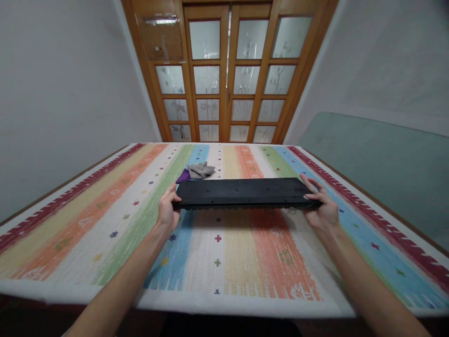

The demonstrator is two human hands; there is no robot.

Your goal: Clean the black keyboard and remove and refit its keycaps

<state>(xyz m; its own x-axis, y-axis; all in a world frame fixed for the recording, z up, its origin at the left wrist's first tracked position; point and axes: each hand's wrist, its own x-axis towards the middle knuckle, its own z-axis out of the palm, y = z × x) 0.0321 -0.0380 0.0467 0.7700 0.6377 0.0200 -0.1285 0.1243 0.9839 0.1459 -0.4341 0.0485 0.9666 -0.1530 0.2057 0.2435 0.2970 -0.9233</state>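
A long black keyboard (pixel 238 189) is held up above the table, its plain underside with small screw holes facing me. A row of key edges shows along its lower edge; the rest of the keys are hidden. My left hand (pixel 170 208) grips its left end, thumb on the underside. At the right end my right hand (pixel 322 203) is closed on it, with the thumb on the underside and fingers around the edge. A thin cable seems to hang near the right hand. Behind the keyboard's left part lies a crumpled grey and purple cloth (pixel 200 171).
A striped, colourful tablecloth (pixel 133 234) covers the table. White walls (pixel 63 93) rise on both sides, and a pale green panel (pixel 379 173) leans at the right. Beyond the far edge stand wooden doors (pixel 224 75) with glass panes.
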